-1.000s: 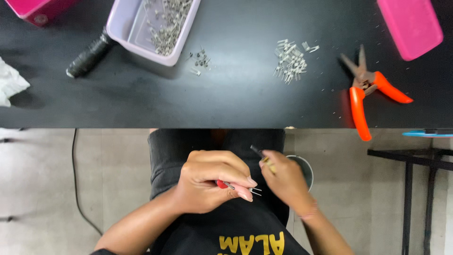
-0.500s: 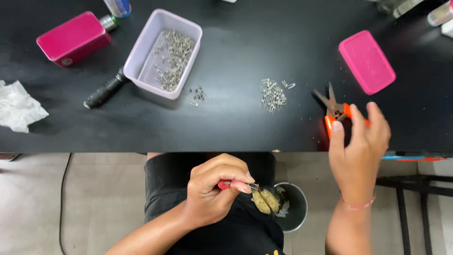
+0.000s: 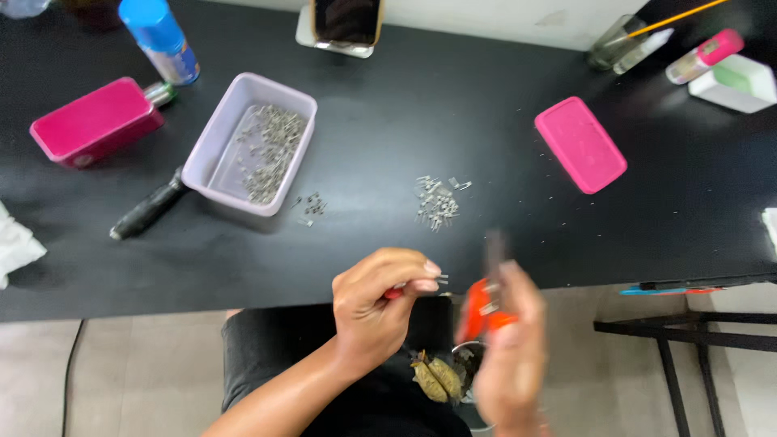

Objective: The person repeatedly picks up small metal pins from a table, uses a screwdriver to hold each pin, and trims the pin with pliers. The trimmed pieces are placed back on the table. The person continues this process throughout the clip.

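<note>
A small red-handled piece (image 3: 394, 292) with thin metal pins is pinched between the thumb and fingers (image 3: 422, 275) of the left hand (image 3: 376, 303), just off the near edge of the black tabletop (image 3: 453, 105). The pins are seen jutting out past the fingertips toward the right hand (image 3: 511, 356), so the long axis of the piece is laid roughly sideways, pointing at the tool beside it. Orange-handled cutters (image 3: 483, 303) are gripped in the right hand, its fingers wrapped shut around the handles; the hand is blurred, and whether the blades are parted cannot be told. The dark tip of the cutters is raised above that hand, just beside the pin ends and slightly beyond them. The two are near but not seen touching.

Below both hands, a small round cup (image 3: 469, 360) is held in the lap, with two brownish scraps (image 3: 433, 379) just to the left of it. Beyond the fingers, a loose heap of small metal parts (image 3: 437, 202) is spread on the tabletop, and a smaller scatter (image 3: 310, 207) is left nearer a lilac tray (image 3: 212, 162) partly filled with the same parts. A black-handled tool (image 3: 150, 212) is laid against the tray's near corner. A pink lid (image 3: 579, 144) is placed well beyond the right hand, a magenta box (image 3: 95, 121) far off beyond the left.
</note>
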